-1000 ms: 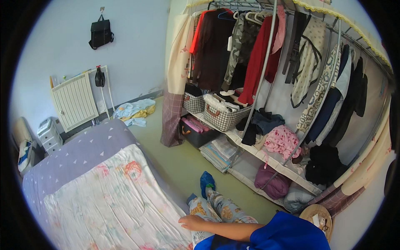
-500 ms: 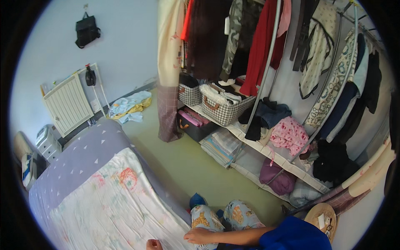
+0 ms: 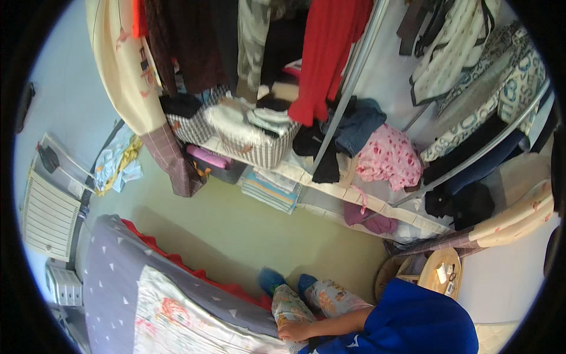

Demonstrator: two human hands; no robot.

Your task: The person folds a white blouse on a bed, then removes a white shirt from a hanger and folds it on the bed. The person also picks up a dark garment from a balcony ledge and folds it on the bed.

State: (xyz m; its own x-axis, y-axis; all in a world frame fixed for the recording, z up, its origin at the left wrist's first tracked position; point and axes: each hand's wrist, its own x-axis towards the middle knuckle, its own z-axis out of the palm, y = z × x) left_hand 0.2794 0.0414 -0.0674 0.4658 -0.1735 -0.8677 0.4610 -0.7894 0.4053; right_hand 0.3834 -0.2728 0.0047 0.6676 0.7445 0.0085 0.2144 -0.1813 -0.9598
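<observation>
My left hand [image 3: 293, 331] shows at the bottom edge, reaching left out of a blue sleeve [image 3: 413, 321]. It rests with curled fingers by my knee, against the edge of a floral blanket [image 3: 177, 327] on the bed. Whether it grips the blanket I cannot tell. The blanket lies over a grey sheet with small white triangles [image 3: 115, 268]. My legs in patterned trousers [image 3: 321, 295] and blue socks [image 3: 271, 278] stretch toward the green floor. My right hand is out of view.
An open wardrobe rack holds hanging clothes such as a red garment [image 3: 324, 53]. A woven basket [image 3: 259, 144], folded piles and a pink garment [image 3: 389, 156] sit on its shelf. A white radiator [image 3: 50, 218] stands left, a small round wooden table [image 3: 439, 271] right.
The view has swung down and toward the wardrobe, so the bed has slid to the lower left. My left hand has stayed at the blanket's edge by my knee.
</observation>
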